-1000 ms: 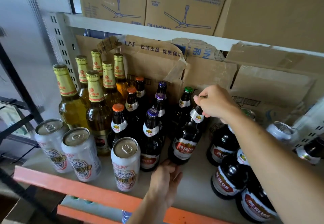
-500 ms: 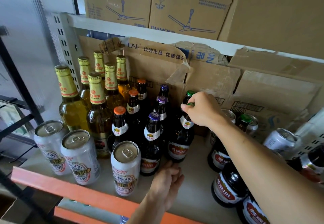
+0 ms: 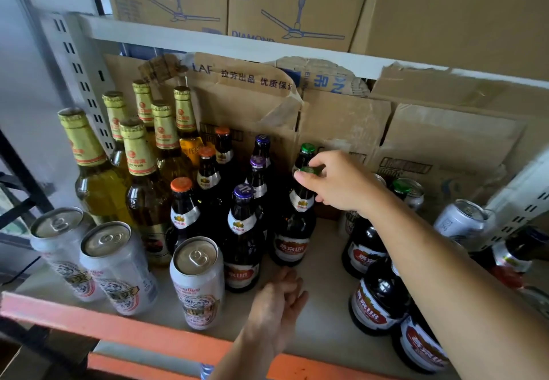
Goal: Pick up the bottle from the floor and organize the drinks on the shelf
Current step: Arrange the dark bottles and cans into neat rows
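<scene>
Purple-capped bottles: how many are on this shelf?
3, in one file running front to back mid-shelf: the front bottle, the middle bottle, the back bottle. Others could hide behind the right arm.

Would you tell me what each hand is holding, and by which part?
The right hand pinches a dark bottle by its green cap; the left hand holds nothing.

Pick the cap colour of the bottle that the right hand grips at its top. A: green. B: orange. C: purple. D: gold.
A: the right hand pinches the top of a dark bottle whose green cap shows at the fingertips.
</scene>
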{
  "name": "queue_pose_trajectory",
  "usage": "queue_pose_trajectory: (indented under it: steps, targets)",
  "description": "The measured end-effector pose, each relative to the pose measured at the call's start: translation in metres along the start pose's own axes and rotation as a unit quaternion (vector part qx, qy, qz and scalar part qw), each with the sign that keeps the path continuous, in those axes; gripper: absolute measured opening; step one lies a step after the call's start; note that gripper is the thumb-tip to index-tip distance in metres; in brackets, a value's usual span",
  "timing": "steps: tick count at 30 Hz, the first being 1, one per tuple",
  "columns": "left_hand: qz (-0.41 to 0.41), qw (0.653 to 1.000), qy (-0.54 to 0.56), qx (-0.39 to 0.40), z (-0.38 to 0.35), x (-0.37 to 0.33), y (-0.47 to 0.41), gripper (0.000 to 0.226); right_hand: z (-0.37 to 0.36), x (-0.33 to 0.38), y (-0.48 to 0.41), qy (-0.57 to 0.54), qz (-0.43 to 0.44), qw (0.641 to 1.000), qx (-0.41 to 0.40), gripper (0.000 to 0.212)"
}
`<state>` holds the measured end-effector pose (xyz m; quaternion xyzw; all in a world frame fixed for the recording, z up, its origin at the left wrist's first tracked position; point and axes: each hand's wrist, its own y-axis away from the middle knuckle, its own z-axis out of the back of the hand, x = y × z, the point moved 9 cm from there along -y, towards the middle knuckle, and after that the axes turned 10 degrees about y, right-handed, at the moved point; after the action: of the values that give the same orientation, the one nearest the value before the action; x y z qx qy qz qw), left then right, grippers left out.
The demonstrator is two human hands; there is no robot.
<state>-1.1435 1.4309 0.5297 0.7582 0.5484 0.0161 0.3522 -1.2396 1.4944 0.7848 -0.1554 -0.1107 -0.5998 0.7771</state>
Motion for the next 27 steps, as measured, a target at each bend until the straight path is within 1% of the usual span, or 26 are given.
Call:
queue_pose_trajectory:
  steps: [1, 4, 8, 10, 12, 13, 14, 16, 17, 20, 21, 23, 27]
  targets:
    - [0.006, 1.0, -0.007, 0.008, -0.002, 0.003, 0.002, 0.052, 0.004, -0.006, 0.002, -0.01, -0.006, 1.0, -0.005, 0.055]
    - [0.025, 0.999, -0.029, 0.03, -0.013, 0.011, 0.005, 0.045, 0.021, -0.031, 0.01, -0.046, -0.032, 0.998, -0.04, 0.04]
    - [0.053, 0.995, -0.064, 0.05, -0.028, 0.019, 0.006, 0.032, 0.055, -0.069, 0.025, -0.082, -0.074, 0.985, -0.133, 0.013]
    - [0.063, 0.992, -0.09, 0.063, -0.034, 0.022, 0.003, 0.029, 0.071, -0.085, 0.034, -0.077, -0.095, 0.975, -0.186, 0.01]
    - [0.067, 0.989, -0.115, 0.065, -0.039, 0.024, -0.001, 0.029, 0.08, -0.099, 0.04, -0.073, -0.109, 0.968, -0.214, 0.006]
    - [0.068, 0.987, -0.127, 0.066, -0.041, 0.025, -0.003, 0.029, 0.079, -0.107, 0.04, -0.071, -0.117, 0.968, -0.209, 0.003]
    - [0.069, 0.986, -0.137, 0.067, -0.043, 0.027, -0.004, 0.029, 0.075, -0.114, 0.039, -0.059, -0.13, 0.971, -0.192, 0.005]
    - [0.069, 0.984, -0.15, 0.065, -0.045, 0.03, -0.008, 0.031, 0.064, -0.126, 0.036, -0.005, -0.154, 0.979, -0.134, 0.024]
    - [0.071, 0.983, -0.156, 0.063, -0.046, 0.032, -0.009, 0.031, 0.058, -0.128, 0.035, 0.028, -0.156, 0.982, -0.103, 0.03]
    - [0.079, 0.981, -0.168, 0.054, -0.044, 0.04, -0.011, 0.03, 0.045, -0.12, 0.035, 0.128, -0.132, 0.982, -0.035, 0.035]
    - [0.082, 0.981, -0.169, 0.047, -0.042, 0.042, -0.011, 0.029, 0.042, -0.116, 0.036, 0.15, -0.123, 0.981, -0.025, 0.033]
    - [0.084, 0.981, -0.17, 0.034, -0.038, 0.045, -0.012, 0.028, 0.042, -0.11, 0.038, 0.178, -0.116, 0.977, -0.03, 0.026]
    - [0.086, 0.982, -0.165, 0.023, -0.033, 0.046, -0.011, 0.029, 0.047, -0.1, 0.044, 0.162, -0.104, 0.98, -0.06, 0.027]
